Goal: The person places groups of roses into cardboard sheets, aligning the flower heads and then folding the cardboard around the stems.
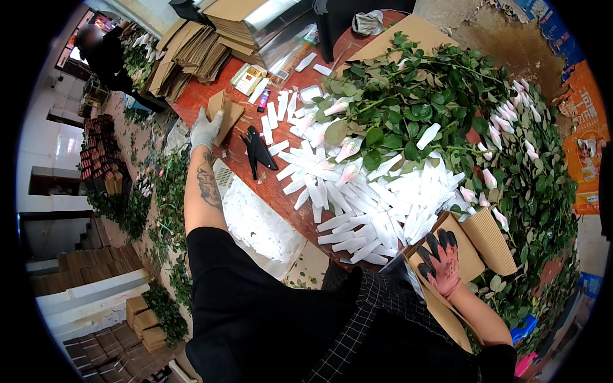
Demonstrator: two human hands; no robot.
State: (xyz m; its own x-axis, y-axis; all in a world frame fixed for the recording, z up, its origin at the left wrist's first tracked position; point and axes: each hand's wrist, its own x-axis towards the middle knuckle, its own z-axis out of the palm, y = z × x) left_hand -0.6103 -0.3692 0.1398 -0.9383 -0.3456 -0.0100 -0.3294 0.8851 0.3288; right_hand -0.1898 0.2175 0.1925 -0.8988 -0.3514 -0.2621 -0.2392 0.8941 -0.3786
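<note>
My left hand [207, 128], in a pale glove, grips a folded piece of brown cardboard [231, 119] at the left edge of the red table [189, 98]. A black plier-type hand tool [258, 152] lies just right of it. My right hand [439, 264], in a red glove with black fingertips, rests spread on a brown cardboard sheet [467, 239] at the table's near edge. Beside that sheet stands corrugated cardboard [491, 239]. White mesh bud sleeves [354, 206] lie heaped between my hands. Behind them are leafy rose stems [412, 103], some buds sleeved.
Stacked cardboard sheets [191, 50] and clear plastic film [282, 28] occupy the far left. A white crate [287, 261] of sleeves stands below the table's left edge. More roses [531, 206] crowd the right. Another person [107, 57] stands at upper left. Leaves litter the floor.
</note>
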